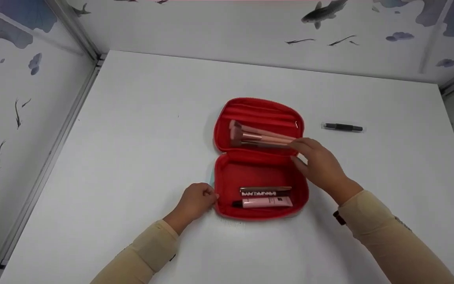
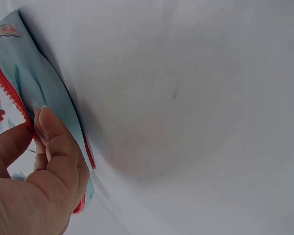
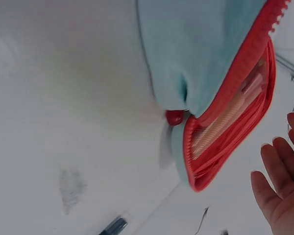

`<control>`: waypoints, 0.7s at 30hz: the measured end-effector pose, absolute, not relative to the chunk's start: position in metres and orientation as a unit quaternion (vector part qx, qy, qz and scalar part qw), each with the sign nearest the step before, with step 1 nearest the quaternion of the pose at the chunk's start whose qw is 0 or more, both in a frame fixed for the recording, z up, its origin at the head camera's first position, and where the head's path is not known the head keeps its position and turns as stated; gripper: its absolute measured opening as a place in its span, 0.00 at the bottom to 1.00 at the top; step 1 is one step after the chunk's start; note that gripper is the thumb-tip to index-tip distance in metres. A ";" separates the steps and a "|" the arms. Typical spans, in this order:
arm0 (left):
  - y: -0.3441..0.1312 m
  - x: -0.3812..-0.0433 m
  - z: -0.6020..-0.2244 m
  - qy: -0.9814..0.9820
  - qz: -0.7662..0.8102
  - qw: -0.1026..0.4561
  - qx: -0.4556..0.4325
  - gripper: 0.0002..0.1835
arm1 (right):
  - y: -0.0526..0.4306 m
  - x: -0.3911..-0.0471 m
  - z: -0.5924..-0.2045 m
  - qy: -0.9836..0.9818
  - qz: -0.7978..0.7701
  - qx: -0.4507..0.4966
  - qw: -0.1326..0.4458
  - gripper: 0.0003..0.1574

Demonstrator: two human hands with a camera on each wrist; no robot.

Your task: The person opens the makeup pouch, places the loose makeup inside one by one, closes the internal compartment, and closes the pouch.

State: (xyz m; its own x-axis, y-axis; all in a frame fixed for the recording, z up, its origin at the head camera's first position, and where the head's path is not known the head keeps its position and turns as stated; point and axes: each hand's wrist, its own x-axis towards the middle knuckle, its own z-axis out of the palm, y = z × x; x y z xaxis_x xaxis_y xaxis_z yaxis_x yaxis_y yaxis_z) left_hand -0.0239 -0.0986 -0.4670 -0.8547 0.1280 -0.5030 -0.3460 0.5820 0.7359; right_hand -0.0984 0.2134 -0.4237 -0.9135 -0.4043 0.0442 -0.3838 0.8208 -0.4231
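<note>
White tabletop point(image 1: 132, 130) is seen beneath everything, with the open case point(image 1: 258, 172) laid near its middle. At the near left, the case's zip point(image 2: 12, 93) is pinched by the left hand point(image 1: 196, 200); if it were tugged, the tube point(image 1: 268, 202) and slim stick point(image 1: 260, 193) in the near half could be rolled about. Farther up, the right hand point(image 1: 319, 161) is held with fingers loosely spread by the brushes' point(image 1: 264, 138) handle ends; no grip is seen. Across the lid point(image 1: 258, 105) the brushes are laid; whether they are strapped cannot be told. If loose, they would likely be spilled by a quick lift of the lid, and handles might be caught in the zip. Farthest right, the pen point(image 1: 343, 127) could be overlooked outside the case.

Counted: two hands, one case, one tube, one stick (possibly two, pressed together), apparently three brushes, overlapped, and one pen.
</note>
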 end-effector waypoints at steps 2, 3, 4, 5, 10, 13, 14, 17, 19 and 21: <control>-0.099 -0.024 -0.467 0.851 0.450 0.264 -0.066 0.06 | 0.222 -0.103 -0.428 0.956 -0.225 -0.189 -0.003 0.24; -0.099 -0.024 -0.467 0.850 0.450 0.266 -0.068 0.06 | 0.226 -0.105 -0.431 0.957 -0.227 -0.180 -0.016 0.24; -0.099 -0.024 -0.467 0.850 0.449 0.267 -0.069 0.06 | 0.230 -0.108 -0.433 0.958 -0.230 -0.169 -0.024 0.23; -0.099 -0.025 -0.467 0.849 0.449 0.268 -0.069 0.06 | 0.234 -0.110 -0.435 0.960 -0.231 -0.157 -0.028 0.23; -0.099 -0.024 -0.467 0.852 0.459 0.246 -0.052 0.06 | 0.255 -0.122 -0.446 0.968 -0.225 -0.110 -0.021 0.23; -0.099 -0.024 -0.467 0.855 0.460 0.236 -0.045 0.06 | 0.267 -0.131 -0.449 0.974 -0.212 -0.080 0.005 0.23; -0.099 -0.024 -0.467 0.855 0.459 0.238 -0.047 0.06 | 0.271 -0.134 -0.449 0.975 -0.209 -0.073 0.010 0.24; -0.099 -0.025 -0.467 0.854 0.458 0.242 -0.050 0.06 | 0.283 -0.142 -0.451 0.977 -0.202 -0.065 0.012 0.23; -0.099 -0.025 -0.466 0.852 0.458 0.246 -0.055 0.06 | 0.289 -0.146 -0.451 0.977 -0.204 -0.065 0.008 0.22; -0.099 -0.025 -0.466 0.852 0.457 0.248 -0.058 0.06 | 0.294 -0.150 -0.452 0.977 -0.204 -0.061 0.010 0.22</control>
